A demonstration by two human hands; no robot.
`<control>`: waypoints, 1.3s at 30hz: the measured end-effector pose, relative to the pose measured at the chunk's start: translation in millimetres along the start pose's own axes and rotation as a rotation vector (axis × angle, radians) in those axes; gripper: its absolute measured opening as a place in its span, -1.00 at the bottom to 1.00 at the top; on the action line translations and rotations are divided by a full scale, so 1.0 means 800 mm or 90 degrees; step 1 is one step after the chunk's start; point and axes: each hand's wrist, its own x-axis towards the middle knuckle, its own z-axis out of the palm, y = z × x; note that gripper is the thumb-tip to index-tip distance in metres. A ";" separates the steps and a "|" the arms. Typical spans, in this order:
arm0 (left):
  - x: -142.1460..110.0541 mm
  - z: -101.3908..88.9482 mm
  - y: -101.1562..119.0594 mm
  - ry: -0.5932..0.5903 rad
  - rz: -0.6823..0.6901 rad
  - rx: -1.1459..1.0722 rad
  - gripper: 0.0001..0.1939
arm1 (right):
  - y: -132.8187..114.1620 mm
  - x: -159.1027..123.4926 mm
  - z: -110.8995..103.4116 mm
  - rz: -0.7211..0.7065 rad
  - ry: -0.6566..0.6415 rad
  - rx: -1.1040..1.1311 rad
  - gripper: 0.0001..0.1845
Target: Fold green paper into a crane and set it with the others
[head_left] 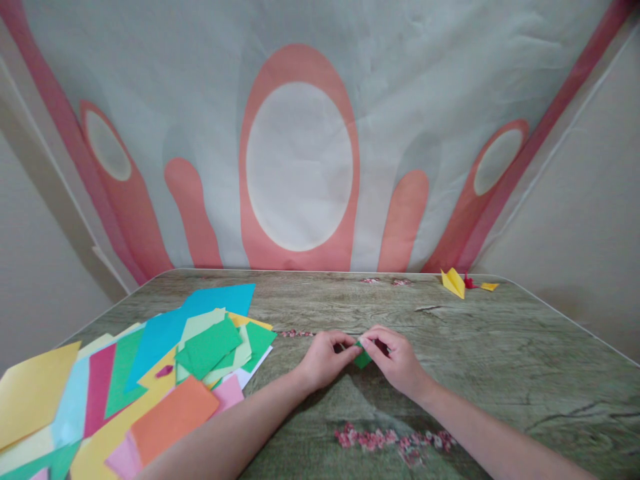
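Observation:
A small folded green paper (363, 359) lies low over the table (500, 347), near its middle. My left hand (324, 359) pinches its left side with the fingertips. From the right, my right hand (395, 360) pinches the same piece, thumb and forefinger meeting at its top edge. Most of the paper is hidden by my fingers. Both forearms reach in from the bottom edge.
A loose pile of coloured paper sheets (150, 373) covers the table's left side. Small folded yellow (453, 282) and red (469, 283) paper figures sit at the far right edge. A printed cloth (300, 153) hangs behind the table.

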 end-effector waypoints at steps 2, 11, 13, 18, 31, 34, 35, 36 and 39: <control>0.001 0.000 -0.001 -0.002 -0.010 -0.027 -0.75 | 0.002 0.001 0.000 0.031 -0.014 0.015 -0.77; 0.005 0.002 -0.007 0.024 -0.050 -0.067 -0.73 | 0.016 0.004 0.003 0.122 -0.062 0.100 -0.72; 0.005 0.002 -0.008 0.019 -0.039 -0.066 -0.70 | 0.019 0.004 0.004 0.134 -0.055 0.110 -0.71; 0.008 0.001 -0.008 -0.002 -0.037 -0.073 -0.68 | 0.026 0.007 0.004 0.167 -0.052 0.139 -0.70; 0.028 -0.002 -0.001 -0.039 -0.102 -0.080 -0.64 | 0.022 0.018 0.004 0.231 -0.019 0.225 -0.70; 0.041 -0.005 0.003 -0.115 -0.143 -0.157 -0.57 | 0.022 0.022 0.000 0.296 0.008 0.306 -0.69; 0.045 -0.005 0.005 -0.139 -0.154 -0.181 -0.55 | 0.022 0.023 -0.001 0.315 0.024 0.336 -0.69; 0.048 -0.004 0.007 -0.156 -0.171 -0.197 -0.53 | 0.022 0.024 -0.002 0.331 0.042 0.360 -0.69; 0.056 -0.001 0.010 -0.176 -0.226 -0.244 -0.51 | 0.026 0.027 -0.005 0.363 0.087 0.396 -0.71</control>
